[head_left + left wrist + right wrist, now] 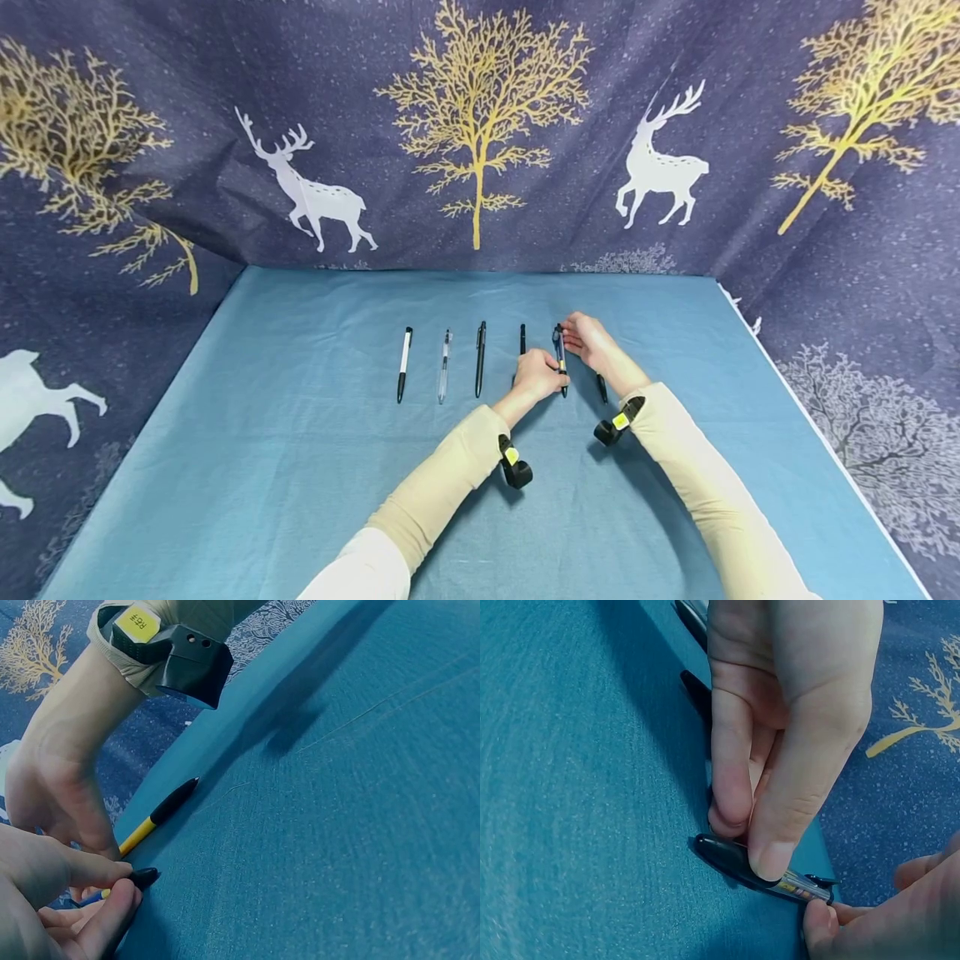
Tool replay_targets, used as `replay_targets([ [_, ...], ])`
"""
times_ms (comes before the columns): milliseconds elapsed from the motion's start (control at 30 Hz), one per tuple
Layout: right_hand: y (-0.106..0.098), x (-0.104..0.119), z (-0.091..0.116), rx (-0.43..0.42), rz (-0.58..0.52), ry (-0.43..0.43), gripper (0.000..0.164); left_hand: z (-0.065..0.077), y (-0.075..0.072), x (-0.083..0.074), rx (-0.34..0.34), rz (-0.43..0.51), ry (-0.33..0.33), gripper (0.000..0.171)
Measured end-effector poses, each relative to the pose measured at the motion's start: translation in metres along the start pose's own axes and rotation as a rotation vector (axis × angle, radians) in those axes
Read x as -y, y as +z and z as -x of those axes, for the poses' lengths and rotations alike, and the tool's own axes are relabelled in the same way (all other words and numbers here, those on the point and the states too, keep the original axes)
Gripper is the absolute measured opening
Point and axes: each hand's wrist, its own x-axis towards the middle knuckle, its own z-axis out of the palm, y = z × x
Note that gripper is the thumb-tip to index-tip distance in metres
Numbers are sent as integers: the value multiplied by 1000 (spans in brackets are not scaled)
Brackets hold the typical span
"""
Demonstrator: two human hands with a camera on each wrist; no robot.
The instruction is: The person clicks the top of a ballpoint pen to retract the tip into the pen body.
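A pen with a black tip and a dark blue barrel [558, 346] lies lengthwise between both hands. My left hand [538, 374] pinches it near its tip [724, 851] with thumb and forefinger. At the far, clip end, my right hand [592, 340] has its thumb and fingertip on the pen. Just right of it, partly hidden beneath the right forearm, is a yellow pen with a black grip [172, 802]. On the left, a black pen [522, 336] is half covered by the left hand.
Farther left lie a black pen [481, 360], a clear pen [444, 367] and a white pen with a black grip [405, 364], roughly parallel. Blue cloth [262, 467] covers the table. A dark patterned curtain [420, 225] rises behind its back edge.
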Motion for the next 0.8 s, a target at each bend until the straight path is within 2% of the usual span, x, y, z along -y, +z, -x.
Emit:
replay_targets([
  [200,0,2,2,-20,27,0,50,3,-2,-3,-3,3,-13,20],
  [433,0,3,1,-72,9,-2,50,5,-3,-5,-11,39,-24,19],
  [800,-4,3,4,-60,-24,-28,49,4,0,-3,-26,45,2,10],
])
